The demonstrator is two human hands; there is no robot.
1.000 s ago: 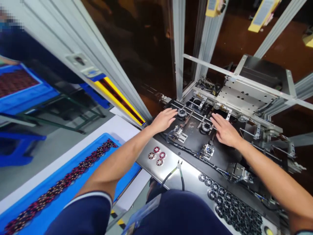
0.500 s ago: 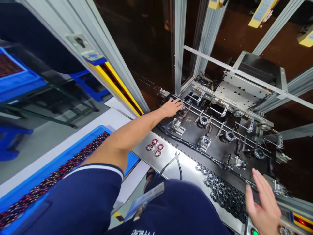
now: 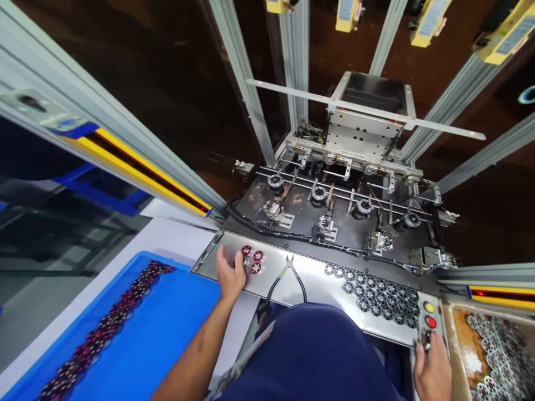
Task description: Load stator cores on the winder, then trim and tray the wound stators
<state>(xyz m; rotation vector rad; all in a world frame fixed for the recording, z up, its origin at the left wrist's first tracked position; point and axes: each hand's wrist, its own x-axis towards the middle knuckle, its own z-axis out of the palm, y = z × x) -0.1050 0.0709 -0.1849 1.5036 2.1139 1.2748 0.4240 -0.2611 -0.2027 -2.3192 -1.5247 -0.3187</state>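
My left hand [image 3: 231, 274] is over the left end of the metal ledge, thumb and fingers apart. Beside it lie several small round parts with red centres [image 3: 256, 268], one partly hidden by the hand; contact with it is unclear. My right hand [image 3: 433, 365] is at the button box [image 3: 443, 341] on the ledge's right end, its fingertips by a dark button below the red button [image 3: 431, 321]. The thumb stands off from the fingers, and nothing shows in its grasp. Four-station machinery beyond holds round parts, such as one ring-shaped part [image 3: 319, 194].
Cutting pliers [image 3: 288, 268] lie mid-ledge. Several silver-black round parts [image 3: 376, 295] cover its right side. At left is a blue tray [image 3: 179, 323] with a row of parts; at right, a box [image 3: 455, 345] of metal rings. Yellow light-curtain bars [image 3: 142, 170] flank the frame.
My left hand has drawn back from the leftmost machine station to the red-centred parts. My right hand has come down to the button box. The view has turned rightward.
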